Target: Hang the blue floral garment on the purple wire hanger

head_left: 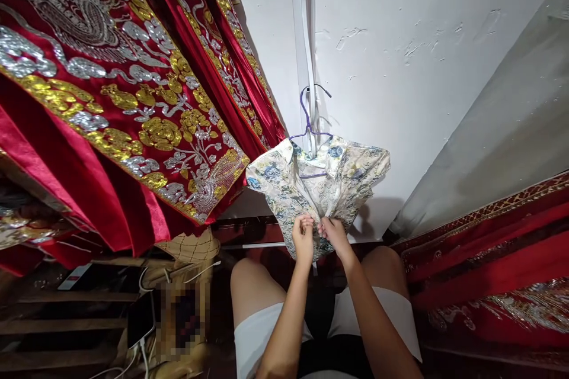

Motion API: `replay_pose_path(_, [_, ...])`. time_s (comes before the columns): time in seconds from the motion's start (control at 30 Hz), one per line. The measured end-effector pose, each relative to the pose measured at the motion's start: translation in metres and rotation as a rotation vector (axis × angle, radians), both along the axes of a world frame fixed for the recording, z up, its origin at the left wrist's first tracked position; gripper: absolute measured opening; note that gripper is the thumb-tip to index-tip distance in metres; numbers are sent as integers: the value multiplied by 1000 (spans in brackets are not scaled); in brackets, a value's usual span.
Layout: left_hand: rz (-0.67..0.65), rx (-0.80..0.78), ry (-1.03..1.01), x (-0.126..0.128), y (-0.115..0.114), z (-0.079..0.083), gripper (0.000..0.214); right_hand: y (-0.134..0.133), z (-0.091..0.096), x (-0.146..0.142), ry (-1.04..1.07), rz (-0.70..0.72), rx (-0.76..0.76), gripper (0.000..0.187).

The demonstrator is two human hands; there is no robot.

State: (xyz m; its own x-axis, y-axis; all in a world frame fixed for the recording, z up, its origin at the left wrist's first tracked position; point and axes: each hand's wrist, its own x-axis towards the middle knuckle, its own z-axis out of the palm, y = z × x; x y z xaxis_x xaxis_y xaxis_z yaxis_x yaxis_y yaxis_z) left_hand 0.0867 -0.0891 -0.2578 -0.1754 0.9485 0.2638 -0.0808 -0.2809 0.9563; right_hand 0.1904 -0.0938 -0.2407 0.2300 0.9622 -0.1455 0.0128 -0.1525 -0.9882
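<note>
A small cream garment with blue and yellow flower print (pixel 351 174) hangs on a purple wire hanger (pixel 307 118) from a white strip on the wall. My left hand (pixel 303 238) and my right hand (pixel 333 234) are both raised to its front opening, side by side. The fingers of each hand pinch the cloth at the middle of the garment's front. My knees and white shorts show below my forearms.
Heavy red robes with gold and silver embroidery (pixel 115 100) hang at the left. More red embroidered cloth (pixel 489 260) lies at the right under a grey sheet (pixel 511 118). Wooden shelves with cables and a woven basket (pixel 191 246) stand at the lower left.
</note>
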Motion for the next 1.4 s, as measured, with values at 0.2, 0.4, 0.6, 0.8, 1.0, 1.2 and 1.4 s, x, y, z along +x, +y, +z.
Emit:
replay_pose_path(0.2, [17,86,209,3,-30,-18,15,-32,6,-10,99,45,55,50])
replay_pose_path(0.4, [6,88,296,2,-35,-4,12,-39,24,-7,141,113,61,59])
replay_pose_path(0.6, [-62,130,295,8,-46,-1,15,-48,35,1,193,129,0,62])
replay_pose_path(0.8, [-108,159,318,17,-45,-3,21,-48,81,9,162,93,99,50])
replay_pose_path(1.0, [-159,170,387,13,-46,-8,26,-4,178,10,94,26,349,43])
replay_pose_path(1.2, [-289,180,501,-10,-28,27,15,1,203,1,130,98,430,40])
replay_pose_path(1.4, [-90,508,363,-30,3,154,28,-22,199,1,86,110,417,39])
